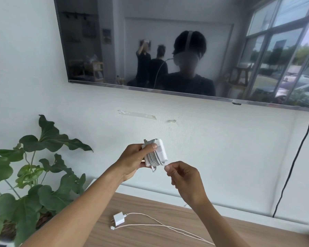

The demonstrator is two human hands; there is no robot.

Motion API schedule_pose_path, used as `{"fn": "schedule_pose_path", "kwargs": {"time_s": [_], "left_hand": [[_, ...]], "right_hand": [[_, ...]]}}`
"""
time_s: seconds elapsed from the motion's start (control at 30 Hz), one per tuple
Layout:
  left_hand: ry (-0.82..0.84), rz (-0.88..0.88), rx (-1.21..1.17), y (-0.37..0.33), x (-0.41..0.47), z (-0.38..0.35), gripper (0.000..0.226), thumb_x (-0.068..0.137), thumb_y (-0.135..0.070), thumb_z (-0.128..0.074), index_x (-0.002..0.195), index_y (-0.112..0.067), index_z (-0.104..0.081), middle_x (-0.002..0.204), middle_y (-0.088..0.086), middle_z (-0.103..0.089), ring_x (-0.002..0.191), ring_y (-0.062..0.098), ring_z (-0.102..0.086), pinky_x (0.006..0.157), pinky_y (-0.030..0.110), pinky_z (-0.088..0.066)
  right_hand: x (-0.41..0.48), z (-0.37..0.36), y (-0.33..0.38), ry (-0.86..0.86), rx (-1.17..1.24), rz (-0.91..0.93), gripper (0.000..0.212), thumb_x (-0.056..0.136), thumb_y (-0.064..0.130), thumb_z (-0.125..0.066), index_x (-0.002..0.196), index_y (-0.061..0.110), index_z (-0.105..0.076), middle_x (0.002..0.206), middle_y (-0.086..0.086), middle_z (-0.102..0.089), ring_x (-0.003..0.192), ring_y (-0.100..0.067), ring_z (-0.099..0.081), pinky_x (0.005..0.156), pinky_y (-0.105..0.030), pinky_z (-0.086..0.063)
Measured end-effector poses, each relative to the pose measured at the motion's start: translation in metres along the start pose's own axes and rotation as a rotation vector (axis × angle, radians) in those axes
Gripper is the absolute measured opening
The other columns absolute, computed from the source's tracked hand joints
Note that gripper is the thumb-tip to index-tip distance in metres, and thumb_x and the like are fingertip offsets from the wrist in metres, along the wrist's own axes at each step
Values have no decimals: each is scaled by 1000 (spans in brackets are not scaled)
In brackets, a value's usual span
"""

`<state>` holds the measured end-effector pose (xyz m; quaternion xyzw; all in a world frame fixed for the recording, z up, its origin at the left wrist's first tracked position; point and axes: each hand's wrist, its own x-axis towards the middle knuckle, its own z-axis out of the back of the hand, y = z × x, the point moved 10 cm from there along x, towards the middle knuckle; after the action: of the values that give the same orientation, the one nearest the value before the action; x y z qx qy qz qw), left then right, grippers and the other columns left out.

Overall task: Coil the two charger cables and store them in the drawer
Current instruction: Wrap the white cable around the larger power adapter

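Seen from a head-worn camera looking forward and down, two bare hands are raised in front of a white wall. The left hand (132, 157) grips one white square power adapter brick (161, 150), thumb laid across its front and fingers curled behind. One pale grey cable (152, 158) is wound in tight turns round the brick, with a small loop hanging below its lower edge. The right hand (184, 179), fingers curled, pinches the free end of this cable between thumb and forefinger just beside the brick's lower right corner.

Below the hands runs a light wooden tabletop (185, 220). On it lies the second charger: one small white plug cube (118, 218) with two metal prongs pointing left. Its thin white cable (150, 224) is uncoiled, running off to the right and doubling back, so that its white connector tip (112, 228) rests just beside the cube. That makes two chargers in all, one wrapped and held in the air, one loose on the wood.

At the left stands one potted plant with broad dark green leaves (34, 175). On the wall above hangs one large dark flat screen (114, 41), reflecting a room, windows and three people. One black cord (292, 166) hangs down the wall at the right. Two scraps of clear tape (137, 114) stick to the wall under the screen.
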<state>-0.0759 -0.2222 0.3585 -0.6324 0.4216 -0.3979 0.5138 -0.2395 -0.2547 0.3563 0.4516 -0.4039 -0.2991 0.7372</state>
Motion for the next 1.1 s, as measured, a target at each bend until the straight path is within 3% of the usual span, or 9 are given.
{"fn": "schedule_pose_path", "kwargs": {"time_s": [0.07, 0.13, 0.2, 0.3, 0.57, 0.73, 0.83, 1.0, 1.1], "left_hand": [[91, -10, -31, -5, -1, -7, 35, 79, -29, -74, 97, 1, -68, 87, 12, -69, 81, 27, -68, 72, 40, -56], [220, 0, 34, -7, -6, -17, 30, 81, -27, -69, 99, -2, -69, 85, 7, -71, 82, 23, -69, 71, 35, -56], [334, 23, 164, -7, -13, -27, 26, 80, -27, -68, 97, -7, -70, 82, 1, -72, 81, 17, -69, 71, 28, -55], [426, -1, 418, -8, -21, -36, 12, 84, -29, -74, 87, -17, -72, 76, -8, -68, 75, 9, -63, 68, 22, -49], [470, 36, 582, 1, -23, -38, 12, 90, -21, -68, 78, -18, -67, 57, -16, -61, 56, -1, -54, 53, 13, -41], [445, 50, 704, 7, -19, -31, 26, 80, -38, -77, 80, -13, -70, 65, -9, -63, 59, 6, -55, 58, 18, -42], [422, 66, 806, 18, -16, -24, 57, 64, -60, -76, 92, -10, -72, 80, 4, -67, 71, 14, -58, 69, 31, -44], [372, 43, 850, 24, -12, -19, 59, 62, -62, -75, 89, -9, -71, 74, 6, -65, 66, 14, -55, 64, 29, -42], [306, 25, 903, 22, -7, -12, 54, 68, -56, -78, 87, -5, -68, 68, 2, -58, 59, 12, -49, 56, 24, -40]], "right_hand": [[3, -2, -6, 59, 25, -36, 19, 88, 22, -65, 70, 17, -66, 50, 10, -53, 48, -11, -45, 50, -20, -41], [6, -5, -6, 126, -31, -32, 29, 91, 20, -62, 63, 28, -65, 49, 11, -52, 45, -11, -43, 48, -19, -39], [11, -1, -6, 163, -115, -63, 41, 93, 16, -58, 56, 35, -63, 45, 13, -51, 43, -9, -42, 47, -19, -37], [19, 0, -10, 267, -225, -166, 47, 92, 9, -52, 51, 30, -61, 43, 13, -52, 40, -7, -41, 46, -22, -36], [17, -6, -12, 448, -169, -440, 32, 82, 8, -60, 51, 14, -63, 51, 0, -50, 43, -12, -38, 45, -20, -30], [6, -13, -32, 455, 177, -720, 24, 91, 0, -53, 69, -1, -63, 56, -7, -52, 45, -11, -46, 45, -19, -45], [4, -16, -33, 493, 263, -763, 15, 90, -2, -54, 84, -7, -67, 59, -8, -57, 53, -13, -55, 55, -20, -54], [0, -19, -40, 457, 360, -816, 20, 92, -3, -53, 105, -16, -62, 66, -12, -66, 58, -15, -66, 59, -25, -59], [5, -19, -39, 340, 437, -755, 19, 90, -4, -55, 102, -16, -62, 70, -14, -65, 57, -15, -66, 61, -28, -60]]}}
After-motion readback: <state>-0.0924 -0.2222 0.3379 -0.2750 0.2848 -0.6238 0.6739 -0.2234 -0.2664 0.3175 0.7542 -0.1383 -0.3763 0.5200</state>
